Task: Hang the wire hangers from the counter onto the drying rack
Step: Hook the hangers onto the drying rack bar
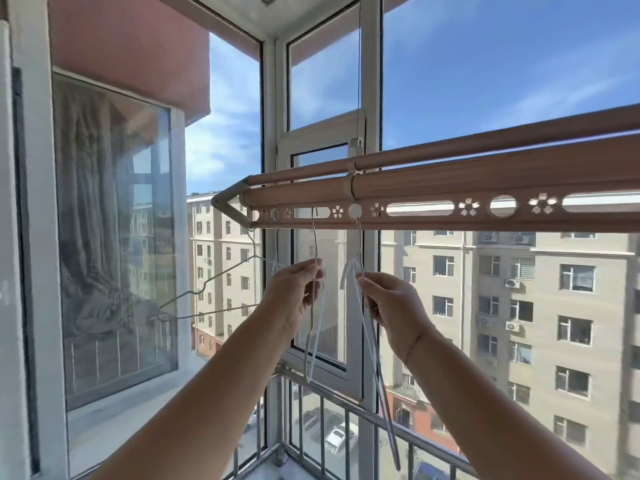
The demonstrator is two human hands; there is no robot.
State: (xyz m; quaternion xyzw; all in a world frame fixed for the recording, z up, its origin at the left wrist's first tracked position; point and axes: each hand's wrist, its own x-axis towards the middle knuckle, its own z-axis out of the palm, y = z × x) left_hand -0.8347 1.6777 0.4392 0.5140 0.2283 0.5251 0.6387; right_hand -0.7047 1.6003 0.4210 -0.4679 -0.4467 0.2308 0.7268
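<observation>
— How many wire hangers, and where?

— Four, all under the drying rack [450, 188], along its pierced lower rail. A grey hanger [207, 312] hangs broadside at the rail's left end. Next comes a thin hanger [275, 265] seen edge-on, too faint to tell more. Then two white ones: the left white hanger [315, 341] has its hook in a long slot, the right white hanger [385, 410] in a round hole.

— The hands?

— Two, both raised. The left hand [294, 296] pinches the neck of the left white hanger between thumb and fingertips. The right hand [391, 306] pinches the other just below its hook, fingers curled.

— Around them?

— One cord [358, 64] holds the rack up. The white window frame [370, 98] behind makes the white wires hard to trace. A metal railing [322, 410] is below, and apartment blocks [519, 306] stand outside.
</observation>
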